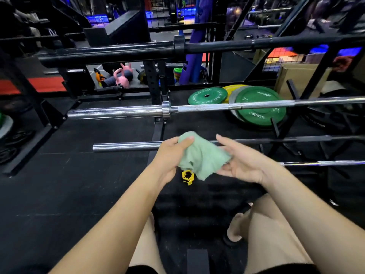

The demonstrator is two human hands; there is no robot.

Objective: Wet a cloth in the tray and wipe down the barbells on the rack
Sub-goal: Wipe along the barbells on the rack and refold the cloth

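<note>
— What's over on your left?

— A black rack upright [42,109] and the thick chrome end of a barbell [118,112] sticking out toward it. Above that runs a black barbell [110,54], and lower down a thinner chrome bar [126,146].

— And your hands?

— My left hand [167,155] grips the green cloth [201,157], thumb on top and fingers curled under its bunched edge. The cloth hangs between both hands, in front of the thinner bar and above a yellow collar clamp [188,176] lying on the black floor [69,184].

— The right one?

— My right hand [243,161] holds the cloth's other side: fingers fairly straight, lower ones pinching the hem, index finger lying along the top.

— Further right?

— Green plates [260,107] and a yellow one [232,90] lie flat behind the barbells, beside a cardboard box [296,80].
</note>
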